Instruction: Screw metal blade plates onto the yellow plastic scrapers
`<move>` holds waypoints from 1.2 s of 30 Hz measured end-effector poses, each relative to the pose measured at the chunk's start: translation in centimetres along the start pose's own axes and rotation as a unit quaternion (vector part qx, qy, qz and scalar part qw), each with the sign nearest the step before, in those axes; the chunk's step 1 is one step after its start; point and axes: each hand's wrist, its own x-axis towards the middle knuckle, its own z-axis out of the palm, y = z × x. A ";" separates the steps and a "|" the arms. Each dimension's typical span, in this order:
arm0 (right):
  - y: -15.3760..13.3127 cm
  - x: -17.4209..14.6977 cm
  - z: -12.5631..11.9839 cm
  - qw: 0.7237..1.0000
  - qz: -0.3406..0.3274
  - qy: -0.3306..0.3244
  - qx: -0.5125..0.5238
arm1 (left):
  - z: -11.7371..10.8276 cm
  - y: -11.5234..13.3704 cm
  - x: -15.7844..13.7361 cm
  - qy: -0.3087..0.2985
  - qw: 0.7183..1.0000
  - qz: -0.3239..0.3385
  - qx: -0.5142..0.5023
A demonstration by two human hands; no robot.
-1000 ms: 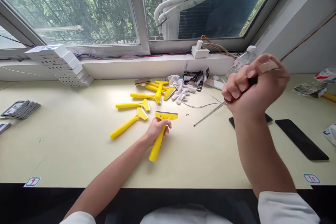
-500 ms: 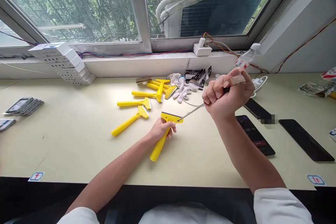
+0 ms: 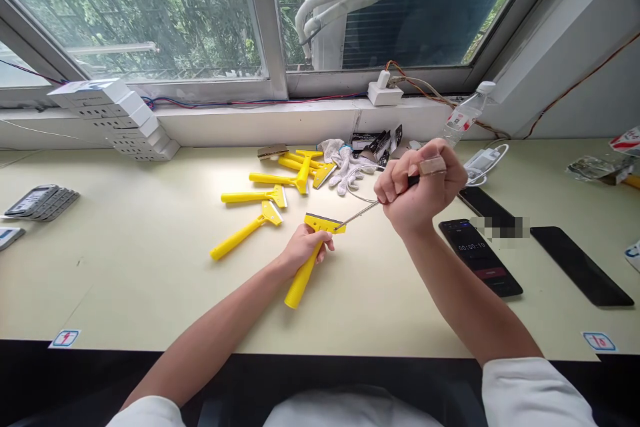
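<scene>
Farthest left, well beyond the fingers of our left hand (image 3: 306, 245), a stack of white boxes (image 3: 120, 117) stands at the back of the counter (image 3: 150, 293). Coming nearer, two loose scrapers (image 3: 240, 238), yellow with their blades pointing right, lie just left of and beyond those fingers, and a heap of more yellow scrapers (image 3: 275, 179) lies farther back, with knitted gloves (image 3: 343, 163) against its right side.

Our left fingers are wrapped around the upper handle of the held scraper (image 3: 299, 283), thumb across its neck; its blade edge faces away from us and its handle end hangs below the fingers, toward us.

To their right, the screwdriver (image 3: 361, 213) slants down leftward, its tip at the right part of the scraper's head. Our right hand (image 3: 423, 190) has its fingers curled tightly around the dark handle. A phone with a timer (image 3: 477, 257) lies nearer us, right of those fingers.

We judge the step in hand to be screw work on the scraper's head, though we cannot tell whether the tip is seated. The next move calls for lining up the shaft, then a steady twist from the right fingers while the left ones brace the neck.
</scene>
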 end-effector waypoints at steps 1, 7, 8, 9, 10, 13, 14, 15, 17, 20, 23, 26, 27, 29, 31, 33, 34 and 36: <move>0.0 -0.1 0.0 1.000 -0.005 -0.017 -0.009 | 0.1 0.0 0.0 0.010 1.000 0.001 0.000; -1.8 1.2 -2.0 0.894 -0.099 -0.144 -0.412 | 0.3 0.0 -0.1 0.066 0.998 0.004 -0.015; -2.2 1.6 -2.5 0.870 -0.105 -0.140 -0.461 | 0.3 0.0 -0.1 0.069 0.997 0.003 -0.018; -2.6 2.0 -3.0 0.852 -0.103 -0.148 -0.491 | 0.3 0.0 0.0 0.069 0.997 0.001 -0.020; -2.9 2.4 -3.4 0.842 -0.098 -0.172 -0.501 | 0.3 0.0 0.0 0.067 0.998 0.000 -0.020; -3.6 3.6 -4.7 0.835 -0.084 -0.308 -0.448 | 0.3 0.0 0.1 0.066 0.998 -0.003 -0.014; -3.8 4.0 -5.2 0.832 -0.083 -0.357 -0.417 | 0.3 0.0 0.1 0.066 0.998 -0.006 -0.011; -3.9 4.4 -5.5 0.828 -0.085 -0.398 -0.387 | 0.3 0.0 0.1 0.066 0.998 -0.009 -0.009; -4.0 5.1 -6.3 0.817 -0.088 -0.457 -0.341 | 0.2 0.1 0.1 0.062 0.998 -0.012 -0.010; -3.7 5.5 -6.9 0.812 -0.075 -0.477 -0.328 | 0.2 0.2 0.0 0.057 0.998 -0.004 -0.014; -3.2 5.3 -7.1 0.815 -0.053 -0.393 -0.423 | 0.2 0.1 0.0 0.056 0.998 -0.006 -0.007; -3.2 5.2 -7.1 0.794 -0.047 -0.358 -0.489 | 0.1 0.0 0.1 0.060 0.998 -0.004 -0.003; -3.4 5.2 -7.1 0.791 -0.050 -0.382 -0.476 | 0.1 0.0 0.1 0.061 0.998 -0.003 -0.003; -3.7 5.3 -7.1 0.792 -0.058 -0.441 -0.419 | 0.1 0.0 0.2 0.067 0.998 -0.003 0.000; -3.8 5.3 -7.0 0.796 -0.060 -0.464 -0.385 | 0.1 0.1 0.2 0.073 0.997 -0.006 -0.001; -3.5 5.2 -6.8 0.800 -0.039 -0.435 -0.411 | 0.1 0.1 0.3 0.078 0.997 -0.008 -0.004; -3.2 5.1 -6.6 0.802 -0.027 -0.404 -0.440 | 0.0 0.0 0.3 0.080 0.997 -0.007 -0.005; -2.8 5.1 -6.5 0.801 -0.013 -0.353 -0.483 | 0.0 -0.1 0.5 0.082 0.997 -0.004 -0.007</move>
